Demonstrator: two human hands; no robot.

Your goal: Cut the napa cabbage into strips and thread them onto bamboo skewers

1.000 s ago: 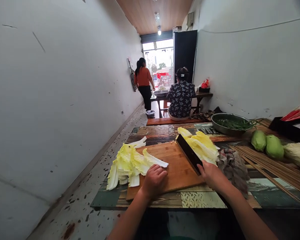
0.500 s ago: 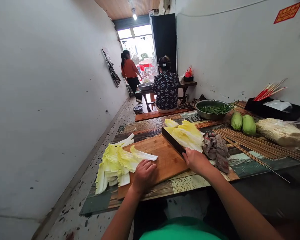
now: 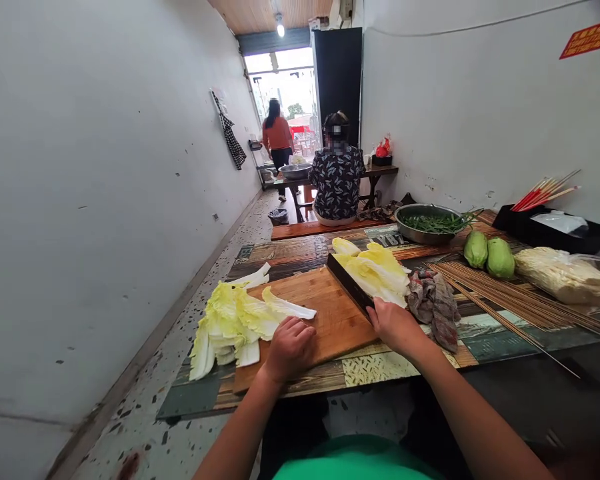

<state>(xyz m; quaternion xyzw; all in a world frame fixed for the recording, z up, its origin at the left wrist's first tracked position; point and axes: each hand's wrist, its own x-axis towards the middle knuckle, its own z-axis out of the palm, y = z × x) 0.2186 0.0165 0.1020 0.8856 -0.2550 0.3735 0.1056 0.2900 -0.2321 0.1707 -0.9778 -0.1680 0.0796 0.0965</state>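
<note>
Knife [image 3: 349, 282] clamped in right hand [image 3: 393, 325] — left hand [image 3: 291, 344] curled closed near cabbage leaves [image 3: 227, 317]

At 2 o'clock in the view, a red sign [image 3: 589, 39] on the right wall [image 3: 460, 107] carries yellow characters too blurred to read. Near the centre, toward 3 o'clock, pale block letters [image 3: 386, 238] on the tabletop [image 3: 285, 252] read "YB", then what could be Z or 7. Toward 9 o'clock, small lettering [image 3: 245, 253] on the same tabletop is illegible.
</note>
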